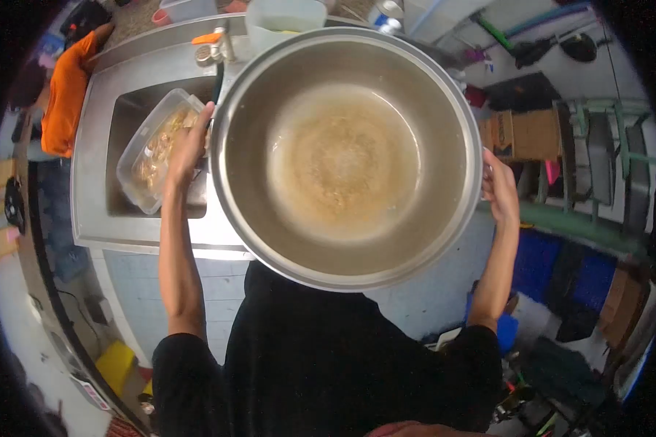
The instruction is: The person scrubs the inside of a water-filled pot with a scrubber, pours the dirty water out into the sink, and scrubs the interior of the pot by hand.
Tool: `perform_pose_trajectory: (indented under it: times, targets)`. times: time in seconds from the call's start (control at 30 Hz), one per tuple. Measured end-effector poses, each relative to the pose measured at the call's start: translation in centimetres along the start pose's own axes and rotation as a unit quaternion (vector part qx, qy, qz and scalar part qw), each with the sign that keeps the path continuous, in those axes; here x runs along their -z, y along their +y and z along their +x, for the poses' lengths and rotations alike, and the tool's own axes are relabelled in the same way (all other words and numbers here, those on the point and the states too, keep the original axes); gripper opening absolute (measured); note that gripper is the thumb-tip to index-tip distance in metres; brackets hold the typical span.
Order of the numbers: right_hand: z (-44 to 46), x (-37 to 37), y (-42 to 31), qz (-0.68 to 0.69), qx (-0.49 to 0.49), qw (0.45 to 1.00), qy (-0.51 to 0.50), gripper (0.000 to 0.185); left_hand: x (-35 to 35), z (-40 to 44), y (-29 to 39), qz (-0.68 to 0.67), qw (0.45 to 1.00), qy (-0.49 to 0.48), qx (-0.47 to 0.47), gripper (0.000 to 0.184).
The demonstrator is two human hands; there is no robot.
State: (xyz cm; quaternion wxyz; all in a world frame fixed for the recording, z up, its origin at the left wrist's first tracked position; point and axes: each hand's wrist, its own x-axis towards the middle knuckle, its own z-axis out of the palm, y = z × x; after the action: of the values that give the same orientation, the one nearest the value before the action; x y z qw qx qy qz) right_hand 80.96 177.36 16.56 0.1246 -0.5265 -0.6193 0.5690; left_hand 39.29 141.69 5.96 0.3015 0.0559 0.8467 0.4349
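Observation:
A large round metal pot [346, 160] fills the middle of the view, its inside facing up, with a brownish, cloudy bottom. My left hand [188, 146] grips the pot at its left side, thumb up along the rim. On the right side my right hand [500, 191] has its fingers curled round the pot's edge or handle, partly hidden by the rim. Left of the pot, a clear plastic container [134, 169] holding pale and brown food pieces sits in the metal sink [127, 109], partly behind my left hand.
The steel sink counter [91, 182] lies to the left. A faucet [226, 47] and a translucent tub [286, 14] stand behind the pot. Someone in orange clothing [67, 98] is at the far left. Cardboard boxes [536, 135] and a green rack [583, 222] are at right.

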Motion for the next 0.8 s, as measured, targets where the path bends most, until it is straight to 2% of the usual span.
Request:
perform_pose_trajectory:
  times: [0.07, 0.17, 0.33, 0.4, 0.6, 0.63, 0.67, 0.73, 0.8]
  targets:
    - [1.3, 0.1, 3.2, -0.005, -0.017, 1.000, 0.023, 0.041, -0.6, -1.2, 1.2, -0.002, 0.999, 0.012, -0.041, 0.058]
    - [1.9, -1.5, 6.9, 0.016, -0.004, 0.999, 0.032, 0.034, -0.4, -4.3, 3.7, 0.034, 0.996, 0.027, -0.083, 0.056]
    - [3.0, -2.8, 11.1, 0.028, 0.032, 0.999, 0.021, 0.044, 0.5, -3.9, 1.7, 0.136, 0.985, 0.068, -0.086, 0.057]
    - [4.5, -3.3, 13.2, 0.000, 0.018, 0.999, 0.039, 0.042, 0.5, -4.2, 1.4, 0.153, 0.981, 0.082, -0.082, 0.056]
    - [5.8, -7.0, 13.3, 0.030, 0.045, 0.999, -0.007, 0.035, 1.5, -4.5, 0.7, 0.145, 0.976, 0.129, -0.103, 0.055]
    - [8.9, -7.5, 16.6, 0.042, 0.084, 0.996, -0.003, 0.033, 1.4, -4.2, 0.2, 0.147, 0.975, 0.131, -0.103, 0.055]
    - [9.2, -7.9, 17.0, 0.036, 0.084, 0.996, -0.004, 0.033, 1.4, -3.8, -0.3, 0.147, 0.975, 0.133, -0.104, 0.055]
    - [9.7, -8.9, 16.4, 0.024, 0.091, 0.996, -0.006, 0.034, 1.7, -1.6, -2.5, 0.167, 0.976, 0.125, -0.068, 0.056]
    - [9.7, -9.9, 15.8, -0.010, 0.072, 0.997, 0.011, 0.037, 1.7, 0.3, -4.8, 0.171, 0.973, 0.140, -0.073, 0.056]
